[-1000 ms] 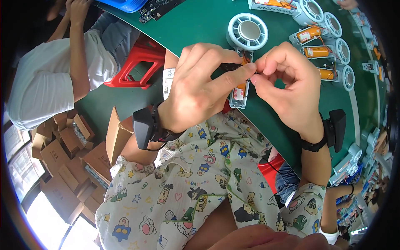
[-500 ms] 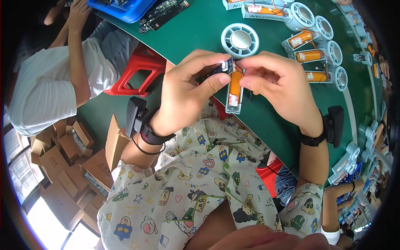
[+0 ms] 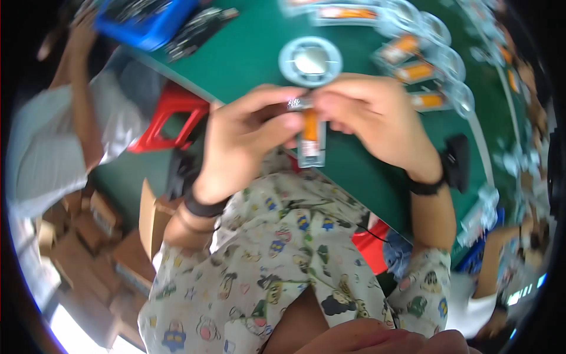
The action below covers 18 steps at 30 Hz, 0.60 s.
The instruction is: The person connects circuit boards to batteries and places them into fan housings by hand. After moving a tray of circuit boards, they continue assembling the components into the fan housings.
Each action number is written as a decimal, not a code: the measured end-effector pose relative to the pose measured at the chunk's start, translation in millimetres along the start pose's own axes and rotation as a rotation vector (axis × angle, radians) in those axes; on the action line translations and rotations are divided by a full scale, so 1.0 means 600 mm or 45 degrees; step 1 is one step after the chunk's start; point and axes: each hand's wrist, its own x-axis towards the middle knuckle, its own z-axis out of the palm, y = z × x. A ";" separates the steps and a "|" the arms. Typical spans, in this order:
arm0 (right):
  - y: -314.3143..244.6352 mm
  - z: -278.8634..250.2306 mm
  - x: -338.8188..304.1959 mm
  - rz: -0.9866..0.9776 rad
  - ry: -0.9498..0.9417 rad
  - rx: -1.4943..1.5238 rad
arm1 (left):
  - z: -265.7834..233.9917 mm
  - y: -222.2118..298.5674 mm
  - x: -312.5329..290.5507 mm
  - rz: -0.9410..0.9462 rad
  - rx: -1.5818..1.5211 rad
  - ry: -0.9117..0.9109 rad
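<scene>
A small light-blue handheld fan [image 3: 335, 61] lies on the table edge, its round head away from me and its open handle [image 3: 311, 160] toward me. Inside the handle sits an orange battery [image 3: 310, 131]. My left hand [image 3: 240, 133] is closed, thumb and forefinger pinching a small circuit board [image 3: 298, 104] over the top of the battery. My right hand [image 3: 371, 115] is closed too, its fingertips pressed together at the top right of the handle. What they grip is hidden by the fingers and blur.
Several similar fans [image 3: 415, 72] with orange batteries lie at the right and far right. A blue tray [image 3: 140, 40] stands far left beside dark circuit boards [image 3: 199, 34]. A red stool [image 3: 168, 118], cardboard boxes [image 3: 88, 256] and a seated co-worker [image 3: 56, 147] are left.
The whole view has shifted and blurred, so the table items sit further left in the picture. Both hands stay at the fan's handle, and the board is now turned flatter across the battery's top.
</scene>
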 end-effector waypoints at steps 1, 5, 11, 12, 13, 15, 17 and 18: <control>0.006 -0.008 0.003 0.040 -0.080 0.054 | 0.000 -0.004 -0.001 -0.032 -0.050 0.044; 0.011 0.004 0.030 -0.239 -0.195 0.062 | -0.036 -0.007 -0.030 -0.023 -0.105 0.043; 0.032 0.041 0.017 -0.425 0.182 -0.192 | -0.020 -0.024 -0.018 0.023 -0.108 0.104; 0.037 0.043 0.014 -0.421 0.204 -0.206 | -0.021 -0.027 -0.017 0.046 -0.080 0.093; 0.042 0.045 0.012 -0.526 0.290 -0.345 | -0.022 -0.029 -0.016 0.069 -0.049 0.086; 0.044 0.051 0.012 -0.746 0.427 -0.612 | -0.022 -0.035 -0.014 0.100 -0.019 0.092; 0.046 0.059 0.008 -0.785 0.495 -0.760 | -0.021 -0.039 -0.014 0.111 0.036 0.102; 0.047 0.065 0.005 -0.819 0.558 -0.904 | -0.022 -0.038 -0.014 0.113 0.066 0.111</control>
